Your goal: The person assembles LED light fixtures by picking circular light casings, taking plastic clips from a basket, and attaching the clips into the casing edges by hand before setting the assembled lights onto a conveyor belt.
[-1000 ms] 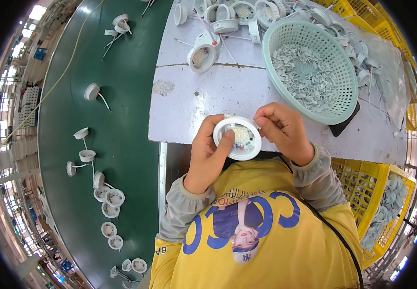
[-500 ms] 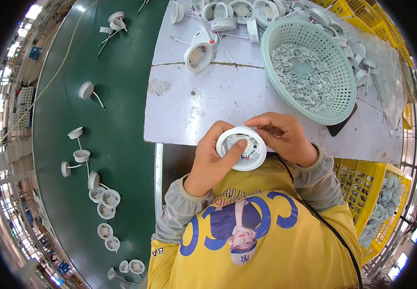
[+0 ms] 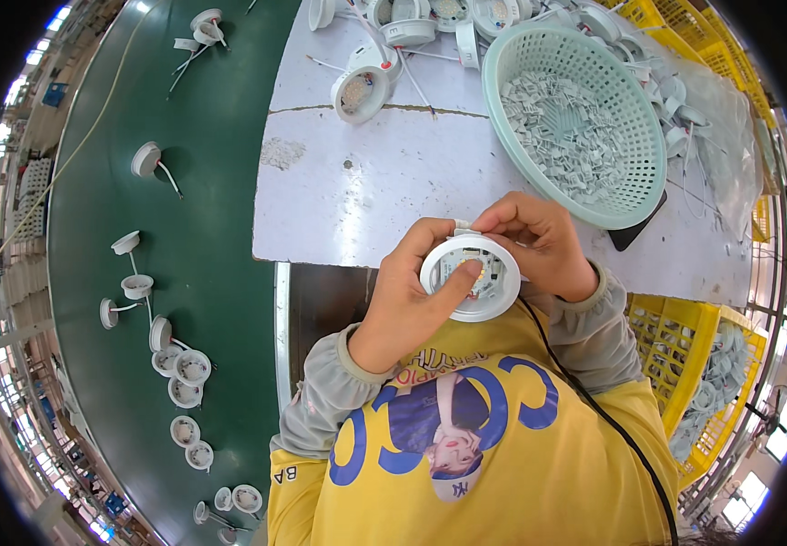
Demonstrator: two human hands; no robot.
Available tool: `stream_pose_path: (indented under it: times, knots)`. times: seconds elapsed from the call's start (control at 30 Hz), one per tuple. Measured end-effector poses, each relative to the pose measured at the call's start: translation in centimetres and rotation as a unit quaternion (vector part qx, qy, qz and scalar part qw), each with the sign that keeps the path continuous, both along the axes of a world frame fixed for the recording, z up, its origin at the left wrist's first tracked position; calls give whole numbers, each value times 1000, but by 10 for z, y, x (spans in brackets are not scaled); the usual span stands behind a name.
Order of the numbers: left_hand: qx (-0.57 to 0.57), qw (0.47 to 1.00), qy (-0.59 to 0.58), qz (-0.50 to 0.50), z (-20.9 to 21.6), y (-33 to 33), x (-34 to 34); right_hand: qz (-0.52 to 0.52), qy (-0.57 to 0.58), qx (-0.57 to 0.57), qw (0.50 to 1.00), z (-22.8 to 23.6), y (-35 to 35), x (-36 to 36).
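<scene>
A round white LED downlight (image 3: 497, 269) is tilted open side up just in front of the table edge, its circuit board showing inside the ring. My left hand (image 3: 403, 296) grips it from the left, thumb pressed onto the board and fingers behind. At the far rim, a small white piece (image 3: 464, 229) shows between the hands; its kind is partly hidden by fingers. My right hand (image 3: 541, 247) is closed at that rim, thumb and fingertips pinched together by the small piece. Whether the fingertips hold it or only touch it cannot be seen.
A pale green basket (image 3: 635, 114) of small white pieces stands at the right of the white table (image 3: 357, 196). More wired downlights (image 3: 357, 96) crowd the back. Left, a green conveyor belt (image 3: 221, 200) carries scattered downlights. A yellow crate (image 3: 662, 341) stands at the right.
The view has shifted slightly to the right. The downlight has tipped a little, and my right fingers have moved closer in over its far rim, where the small white piece now shows.
</scene>
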State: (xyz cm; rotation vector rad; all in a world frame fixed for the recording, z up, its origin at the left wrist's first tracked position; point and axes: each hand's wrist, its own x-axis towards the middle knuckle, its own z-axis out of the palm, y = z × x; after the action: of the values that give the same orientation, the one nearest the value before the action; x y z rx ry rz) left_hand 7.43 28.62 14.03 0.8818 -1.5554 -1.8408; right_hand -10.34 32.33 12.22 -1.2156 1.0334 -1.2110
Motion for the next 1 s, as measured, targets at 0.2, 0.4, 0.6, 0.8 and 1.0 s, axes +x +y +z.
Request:
stream_pose_path:
  times: [0.2, 0.4, 0.6, 0.8, 1.0]
  knots:
    - [-30, 1000, -1, -2, -3, 2, -1, 14, -22, 8, 1000, -1, 0, -3]
    - [-23, 1000, -2, 2, -2, 4, -1, 24, -56, 36, 998, -4, -1, -5]
    - [-26, 1000, -11, -5, -3, 4, 0, 33, -84, 31, 995, -5, 0, -5]
    - [-45, 999, 7, 5, 0, 5, -2, 57, -97, 20, 993, -4, 1, -6]
    - [-80, 996, -26, -1, -4, 5, 0, 88, -103, 5, 991, 4, 1, -10]
